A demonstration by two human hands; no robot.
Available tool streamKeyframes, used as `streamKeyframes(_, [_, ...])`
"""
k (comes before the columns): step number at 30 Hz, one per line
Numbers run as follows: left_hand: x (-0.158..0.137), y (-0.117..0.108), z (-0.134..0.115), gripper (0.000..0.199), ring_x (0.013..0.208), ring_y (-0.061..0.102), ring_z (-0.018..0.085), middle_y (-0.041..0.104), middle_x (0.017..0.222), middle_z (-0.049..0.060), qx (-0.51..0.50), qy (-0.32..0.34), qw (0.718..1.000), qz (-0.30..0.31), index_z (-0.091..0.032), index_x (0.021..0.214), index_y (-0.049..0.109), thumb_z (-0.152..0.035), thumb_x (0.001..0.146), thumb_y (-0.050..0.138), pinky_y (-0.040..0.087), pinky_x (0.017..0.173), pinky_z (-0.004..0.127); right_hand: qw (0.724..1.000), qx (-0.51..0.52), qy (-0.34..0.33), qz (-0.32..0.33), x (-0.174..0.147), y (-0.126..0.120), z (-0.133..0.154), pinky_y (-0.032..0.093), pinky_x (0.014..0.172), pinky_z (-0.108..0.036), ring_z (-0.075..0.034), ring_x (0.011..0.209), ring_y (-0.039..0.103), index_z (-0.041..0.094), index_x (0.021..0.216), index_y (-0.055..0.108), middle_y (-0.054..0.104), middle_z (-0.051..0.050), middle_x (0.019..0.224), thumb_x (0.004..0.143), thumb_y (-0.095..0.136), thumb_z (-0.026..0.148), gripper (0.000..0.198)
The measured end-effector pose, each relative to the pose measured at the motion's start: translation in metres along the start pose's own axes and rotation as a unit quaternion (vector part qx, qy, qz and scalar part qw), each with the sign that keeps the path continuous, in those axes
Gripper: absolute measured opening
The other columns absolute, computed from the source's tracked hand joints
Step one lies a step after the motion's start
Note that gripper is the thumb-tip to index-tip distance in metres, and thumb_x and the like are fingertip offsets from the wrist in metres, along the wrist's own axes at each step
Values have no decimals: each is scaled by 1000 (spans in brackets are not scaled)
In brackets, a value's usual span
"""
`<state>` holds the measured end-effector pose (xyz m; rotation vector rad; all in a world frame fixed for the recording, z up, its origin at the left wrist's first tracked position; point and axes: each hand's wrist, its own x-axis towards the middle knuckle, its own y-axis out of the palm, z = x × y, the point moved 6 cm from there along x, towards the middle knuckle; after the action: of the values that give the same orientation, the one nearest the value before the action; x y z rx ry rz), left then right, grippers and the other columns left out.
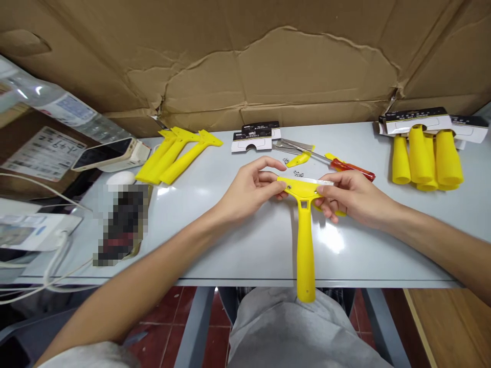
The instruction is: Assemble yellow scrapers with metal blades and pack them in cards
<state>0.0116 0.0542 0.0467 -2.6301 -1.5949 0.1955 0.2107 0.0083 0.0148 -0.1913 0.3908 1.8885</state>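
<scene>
A yellow scraper [306, 240] is held between my two hands, its handle pointing down past the table's front edge. A metal blade [320, 181] lines the top of its head, and a screw shows at each side. My left hand [257, 184] pinches the head's left corner with the thumb. The right corner is gripped by my right hand [349, 197], thumb in front. Just beyond my hands lie small loose screws [298, 174], a loose yellow piece [301, 159], several thin metal blades [287, 148] and a red-handled screwdriver [351, 168].
Several yellow scraper handles [184, 151] lie at the left, and more yellow handles [420, 158] with black-and-white boxes [422, 120] at the right. Two small boxes [253, 140] sit at the back. Phones [103, 153], cables and a bottle [69, 110] crowd the left. A cardboard wall [268, 71] rises behind.
</scene>
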Motion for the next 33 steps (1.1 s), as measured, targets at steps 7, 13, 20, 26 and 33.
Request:
streamKeyframes(7, [0, 2, 0, 31, 70, 77, 17, 76, 74, 0, 5, -17, 1000, -5, -19, 109, 63, -28, 87, 82, 62, 75, 31, 1000, 8, -9, -1, 0, 2, -3, 57, 50, -22, -9, 57, 64, 7, 95, 69, 71, -9, 84, 81, 90, 50, 50])
streamKeyframes(13, [-1, 1, 2, 30, 69, 75, 17, 75, 72, -1, 43, -26, 999, -18, -19, 110, 63, -25, 86, 81, 60, 72, 30, 1000, -11, -14, 4, 1, 2, -6, 56, 50, -21, -9, 56, 65, 6, 98, 71, 70, -7, 80, 82, 88, 45, 46])
streamKeyframes(20, [-1, 2, 3, 28, 61, 70, 15, 66, 66, -5, 77, 7, 996, -46, -19, 106, 63, -21, 84, 80, 55, 62, 26, 999, -29, -18, 0, 0, 5, -5, 55, 50, -20, -10, 54, 64, 7, 94, 69, 69, -6, 76, 84, 86, 46, 44])
streamKeyframes(26, [3, 4, 8, 40, 66, 74, 17, 74, 75, -1, 6, -17, 1000, -8, -19, 118, 56, -29, 88, 81, 60, 68, 31, 999, -9, -31, -42, 1, -2, 0, 54, 50, -18, -10, 55, 65, 7, 91, 68, 69, -8, 74, 80, 90, 49, 49])
streamKeyframes(33, [3, 9, 10, 60, 75, 78, 19, 77, 93, 2, -20, -10, 1000, 7, -23, 133, 46, -32, 86, 83, 65, 74, 35, 989, 62, -69, -119, 8, -10, 7, 59, 54, -22, -10, 58, 66, 8, 93, 67, 74, -12, 89, 76, 92, 41, 45])
